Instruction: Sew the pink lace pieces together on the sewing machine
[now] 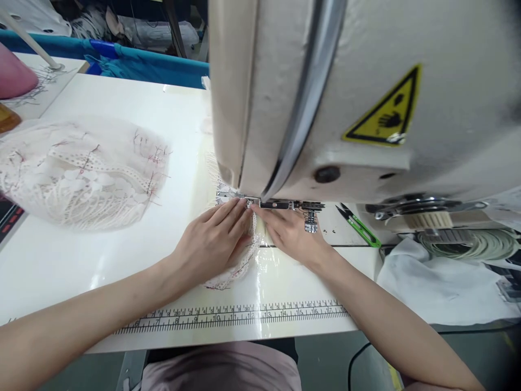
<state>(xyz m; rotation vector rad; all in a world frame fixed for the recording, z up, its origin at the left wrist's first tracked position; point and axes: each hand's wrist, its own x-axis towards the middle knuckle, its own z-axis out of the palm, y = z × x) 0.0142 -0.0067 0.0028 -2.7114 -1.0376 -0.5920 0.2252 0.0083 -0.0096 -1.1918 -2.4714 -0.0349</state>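
Observation:
My left hand (pixel 215 233) lies flat on a strip of pale lace fabric (pixel 240 271), its fingers stretched toward the needle area of a sewing machine (pixel 366 92). On the other side of the lace, my right hand (pixel 295 233) rests with its fingers extended, fingertips close to the presser foot (pixel 252 202). Part of this hand is hidden behind the machine's metal thumbscrew (pixel 310 222). The lace runs under the left palm and beneath the machine head. Its near edge carries dark red thread ends. The needle tip cannot be made out.
A heap of white lace pieces (pixel 81 174) with red threads lies at the left. Green thread snips (pixel 360 225) sit right of the machine's foot. A printed ruler (pixel 236 315) runs along the front edge. White cloth (pixel 439 282) lies at the right; a pink thread cone (pixel 14 73) stands far left.

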